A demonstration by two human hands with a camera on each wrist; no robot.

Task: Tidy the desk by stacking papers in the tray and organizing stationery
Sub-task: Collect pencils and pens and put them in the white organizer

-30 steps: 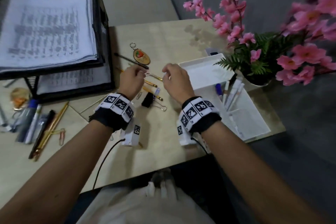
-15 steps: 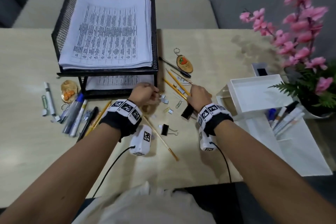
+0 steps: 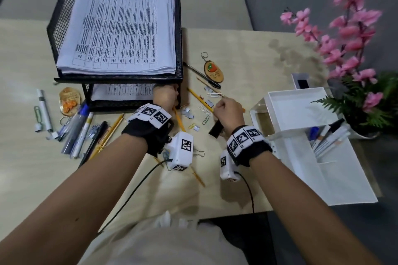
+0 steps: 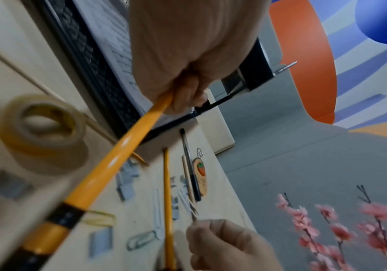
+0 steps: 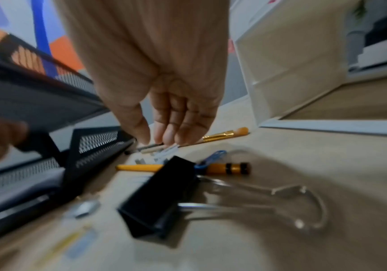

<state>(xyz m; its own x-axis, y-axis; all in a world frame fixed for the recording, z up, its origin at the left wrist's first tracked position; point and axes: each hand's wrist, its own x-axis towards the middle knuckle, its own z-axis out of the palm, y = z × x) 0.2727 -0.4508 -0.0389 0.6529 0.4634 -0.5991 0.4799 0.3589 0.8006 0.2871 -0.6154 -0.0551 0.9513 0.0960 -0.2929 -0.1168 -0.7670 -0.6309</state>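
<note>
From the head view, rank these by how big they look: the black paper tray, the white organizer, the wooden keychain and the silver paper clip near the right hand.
1. Black paper tray
2. White organizer, closer to the camera, so the gap is uncertain
3. Wooden keychain
4. Silver paper clip

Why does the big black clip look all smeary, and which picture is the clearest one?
Right wrist view: the black binder clip sits very close to the lens and looks smeared, like the mesh paper tray beside it. Left wrist view: the yellow pencil in the left hand is fairly sharp, the pink flowers blurred. Head view: clearest overall, with straight edges bent toward the borders.
</note>
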